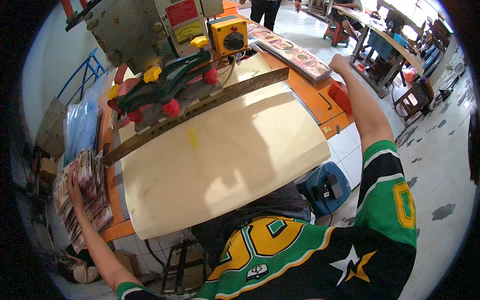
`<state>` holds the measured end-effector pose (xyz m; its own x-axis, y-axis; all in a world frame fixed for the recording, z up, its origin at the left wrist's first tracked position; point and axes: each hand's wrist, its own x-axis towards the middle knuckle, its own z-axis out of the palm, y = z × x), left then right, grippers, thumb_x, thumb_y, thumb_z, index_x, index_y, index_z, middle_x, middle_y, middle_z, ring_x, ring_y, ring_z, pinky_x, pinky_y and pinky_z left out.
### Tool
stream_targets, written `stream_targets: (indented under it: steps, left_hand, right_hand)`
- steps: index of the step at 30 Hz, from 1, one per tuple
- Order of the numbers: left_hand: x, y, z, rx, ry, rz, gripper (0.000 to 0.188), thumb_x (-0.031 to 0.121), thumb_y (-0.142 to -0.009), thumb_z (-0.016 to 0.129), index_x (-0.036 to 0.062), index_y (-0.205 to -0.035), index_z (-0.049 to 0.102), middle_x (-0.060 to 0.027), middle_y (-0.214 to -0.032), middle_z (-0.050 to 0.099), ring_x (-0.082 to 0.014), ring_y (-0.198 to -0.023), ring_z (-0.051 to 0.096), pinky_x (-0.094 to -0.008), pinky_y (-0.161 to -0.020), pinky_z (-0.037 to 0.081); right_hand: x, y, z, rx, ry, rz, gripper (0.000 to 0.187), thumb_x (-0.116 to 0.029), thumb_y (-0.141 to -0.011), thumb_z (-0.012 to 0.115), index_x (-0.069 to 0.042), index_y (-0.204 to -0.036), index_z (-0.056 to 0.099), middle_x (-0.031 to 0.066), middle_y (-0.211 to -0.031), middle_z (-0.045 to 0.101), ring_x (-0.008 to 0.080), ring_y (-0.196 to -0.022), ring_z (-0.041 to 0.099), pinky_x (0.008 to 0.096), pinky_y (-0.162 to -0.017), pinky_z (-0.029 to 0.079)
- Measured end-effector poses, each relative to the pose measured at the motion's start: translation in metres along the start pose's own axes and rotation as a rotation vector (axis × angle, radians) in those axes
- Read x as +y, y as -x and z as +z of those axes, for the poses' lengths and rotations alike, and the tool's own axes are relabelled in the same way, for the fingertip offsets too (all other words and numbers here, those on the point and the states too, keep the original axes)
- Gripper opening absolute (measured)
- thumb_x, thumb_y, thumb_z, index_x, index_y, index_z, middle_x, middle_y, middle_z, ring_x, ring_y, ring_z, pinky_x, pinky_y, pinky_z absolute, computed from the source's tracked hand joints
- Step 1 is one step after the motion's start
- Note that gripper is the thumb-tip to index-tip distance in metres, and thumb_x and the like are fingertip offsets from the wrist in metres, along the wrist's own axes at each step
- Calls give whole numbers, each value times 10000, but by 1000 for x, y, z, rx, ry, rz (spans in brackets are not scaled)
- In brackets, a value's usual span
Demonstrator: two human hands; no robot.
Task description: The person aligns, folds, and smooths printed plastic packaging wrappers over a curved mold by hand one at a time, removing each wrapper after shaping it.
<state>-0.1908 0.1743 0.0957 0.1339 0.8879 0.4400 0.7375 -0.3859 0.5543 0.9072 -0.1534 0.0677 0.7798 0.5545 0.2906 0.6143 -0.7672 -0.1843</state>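
Observation:
My left hand lies stretched out on a pile of printed plastic sheets at the left end of the table. Its fingers look extended over the pile's top. On the far right, my right hand is closed at the near corner of a flat stack of printed sheets. Whatever its fingers may hold is hidden. Between my hands, a large cream sheet covers the table and droops over its front edge. A machine head with a dark green arm stands over a long metal bar along the sheet's far side.
A yellow control box sits on the machine. A red box and a hex key lie on the orange tabletop. Clear plastic hangs at the left. A blue stool stands below right. Other people are in the background.

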Motion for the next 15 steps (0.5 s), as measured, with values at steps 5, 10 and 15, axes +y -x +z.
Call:
stream_targets:
  steps: [5,10,15]
  left_hand:
    - [-35,0,-35,-25,-108,72,506,454,-1055,461,132,-1435,553,-84,-1484,518,-259,-1395,443,-397,-1143,329]
    - [-34,-9,-16,-13,-119,101,488,418,-1065,454,97,-1414,568,-90,-1475,528,-249,-1387,452,-378,-1145,322]
    - [-25,-9,-14,9,-138,94,491,412,-1061,465,76,-1401,576,-98,-1458,545,-248,-1381,459,-367,-1147,317]
  right_hand:
    - [-30,18,-8,9,-14,-2,300,-162,-790,605,58,-962,714,319,-1076,675,459,-1054,659,521,-925,513]
    - [-30,26,-21,35,41,11,310,-193,-799,630,47,-974,720,304,-1085,681,446,-1068,662,510,-922,521]
    - [-18,13,-21,-65,4,-61,384,-284,-774,747,86,-871,708,251,-892,718,346,-750,719,443,-722,579]
